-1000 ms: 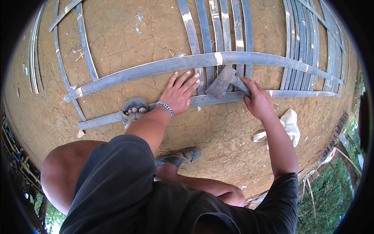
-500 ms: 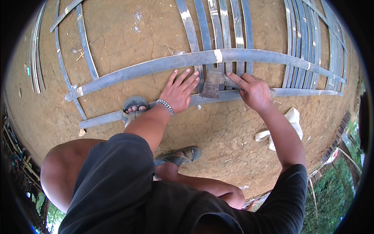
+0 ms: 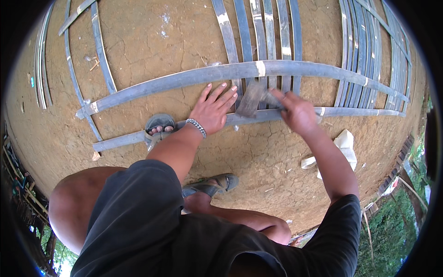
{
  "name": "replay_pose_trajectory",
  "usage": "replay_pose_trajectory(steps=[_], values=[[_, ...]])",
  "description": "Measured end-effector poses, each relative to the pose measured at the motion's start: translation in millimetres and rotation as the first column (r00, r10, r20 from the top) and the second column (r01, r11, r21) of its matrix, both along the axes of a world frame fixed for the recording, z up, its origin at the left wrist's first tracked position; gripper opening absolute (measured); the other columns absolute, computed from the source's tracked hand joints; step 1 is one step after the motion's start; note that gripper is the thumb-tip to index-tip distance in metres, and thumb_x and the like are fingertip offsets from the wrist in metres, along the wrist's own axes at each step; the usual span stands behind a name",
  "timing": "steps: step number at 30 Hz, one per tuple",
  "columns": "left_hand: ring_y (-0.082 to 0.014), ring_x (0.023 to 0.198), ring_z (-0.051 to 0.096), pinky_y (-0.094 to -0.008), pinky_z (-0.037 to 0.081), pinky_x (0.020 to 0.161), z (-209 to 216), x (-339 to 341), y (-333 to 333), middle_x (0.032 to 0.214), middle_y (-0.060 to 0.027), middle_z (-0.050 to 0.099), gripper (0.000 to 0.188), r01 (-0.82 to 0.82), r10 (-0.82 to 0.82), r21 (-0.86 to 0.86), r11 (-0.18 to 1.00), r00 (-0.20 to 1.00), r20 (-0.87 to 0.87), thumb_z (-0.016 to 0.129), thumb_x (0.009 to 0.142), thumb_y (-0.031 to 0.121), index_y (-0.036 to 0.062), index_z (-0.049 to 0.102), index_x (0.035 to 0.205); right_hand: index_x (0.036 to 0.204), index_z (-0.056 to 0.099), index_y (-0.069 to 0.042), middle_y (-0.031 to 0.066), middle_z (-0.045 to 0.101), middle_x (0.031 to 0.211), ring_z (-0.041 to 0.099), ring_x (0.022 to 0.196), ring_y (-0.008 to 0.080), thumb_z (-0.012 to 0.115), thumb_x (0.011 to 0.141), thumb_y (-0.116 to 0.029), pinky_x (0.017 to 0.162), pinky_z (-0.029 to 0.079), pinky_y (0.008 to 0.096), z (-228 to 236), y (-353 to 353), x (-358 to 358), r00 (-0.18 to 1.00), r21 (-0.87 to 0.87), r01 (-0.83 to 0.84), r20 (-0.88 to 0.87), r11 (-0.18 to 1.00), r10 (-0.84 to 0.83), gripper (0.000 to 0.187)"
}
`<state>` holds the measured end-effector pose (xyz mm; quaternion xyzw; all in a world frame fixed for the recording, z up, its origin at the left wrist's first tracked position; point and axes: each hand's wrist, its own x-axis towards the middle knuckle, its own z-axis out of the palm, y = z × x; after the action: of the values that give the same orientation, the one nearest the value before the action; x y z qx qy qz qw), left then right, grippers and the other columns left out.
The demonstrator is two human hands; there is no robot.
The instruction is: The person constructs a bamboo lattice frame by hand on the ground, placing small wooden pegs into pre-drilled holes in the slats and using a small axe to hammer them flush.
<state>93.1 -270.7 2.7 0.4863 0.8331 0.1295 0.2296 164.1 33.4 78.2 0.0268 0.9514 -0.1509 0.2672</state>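
My right hand [image 3: 299,113] is wrapped around the handle of a hatchet [image 3: 249,99], its forefinger stretched along toward the head. Motion smears the hatchet, whose head is over the gap between two long crosswise split bamboo strips; contact with them is hard to judge. Spread out beside it, palm down, is my left hand [image 3: 212,111], holding nothing. Its fingertips are just below the upper bamboo strip [image 3: 184,79]. The lower bamboo strip [image 3: 121,141] runs past under both hands. Several upright bamboo slats [image 3: 244,34] meet the crosswise strips beyond the hatchet.
My sandalled foot [image 3: 159,123] rests on the lower strip at the left; the other sandal [image 3: 221,183] is on the cracked earth. A white cloth or bag [image 3: 345,145] lies at the right. More bamboo slats [image 3: 355,60] stand in close rows at the far right.
The hatchet head and my right hand have shifted slightly and are now blurred, the hand a little further left. My left hand stays in place.
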Motion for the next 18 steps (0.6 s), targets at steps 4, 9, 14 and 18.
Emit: replay_pose_trajectory(steps=[4,9,14,18], values=[[-0.0249,0.153,0.025,-0.0533,0.012,0.127,-1.6,2.8,-1.6,0.165,-0.0012,0.033,0.068,-0.033,0.033,0.033,0.999,0.999,0.015,0.059,0.085,0.019,0.0111,0.046,0.151,0.145,0.051,-0.039,0.0029,0.061,0.094,0.067,0.080,0.0262,0.072,0.076,-0.003,0.069,0.059,0.0399,0.6,-1.3,-13.8,0.989,-0.044,-0.126,-0.090,0.991,0.121,0.082],[-0.0239,0.153,0.025,-0.0531,0.012,0.127,0.6,0.2,-0.6,0.166,-0.0005,0.031,0.065,0.011,-0.012,-0.028,1.000,1.000,-0.018,0.058,0.088,0.023,0.0110,0.047,0.151,0.142,0.056,-0.036,0.0017,0.060,0.089,0.067,0.081,0.0244,0.071,0.074,0.000,0.068,0.058,0.0390,3.4,-11.8,-20.5,0.979,-0.018,-0.140,-0.153,0.990,0.135,0.079],[-0.0233,0.154,0.024,-0.0528,0.011,0.127,4.1,-5.9,1.8,0.166,0.0002,0.030,0.066,0.041,-0.044,-0.099,0.994,0.999,-0.026,0.058,0.089,0.026,0.0124,0.045,0.152,0.139,0.059,-0.035,0.0013,0.060,0.088,0.066,0.077,0.0220,0.071,0.072,0.001,0.065,0.057,0.0370,-2.7,-11.7,-23.9,0.928,-0.050,-0.227,-0.313,0.973,0.200,0.077],[-0.0234,0.153,0.024,-0.0526,0.011,0.127,7.2,-3.7,2.1,0.166,0.0002,0.030,0.066,0.036,-0.038,-0.086,0.996,0.999,-0.024,0.058,0.089,0.026,0.0130,0.045,0.153,0.137,0.060,-0.033,0.0016,0.060,0.088,0.065,0.076,0.0227,0.071,0.071,0.001,0.067,0.057,0.0387,-1.9,-14.3,-8.6,0.960,-0.016,-0.162,-0.235,0.987,0.153,0.075]])
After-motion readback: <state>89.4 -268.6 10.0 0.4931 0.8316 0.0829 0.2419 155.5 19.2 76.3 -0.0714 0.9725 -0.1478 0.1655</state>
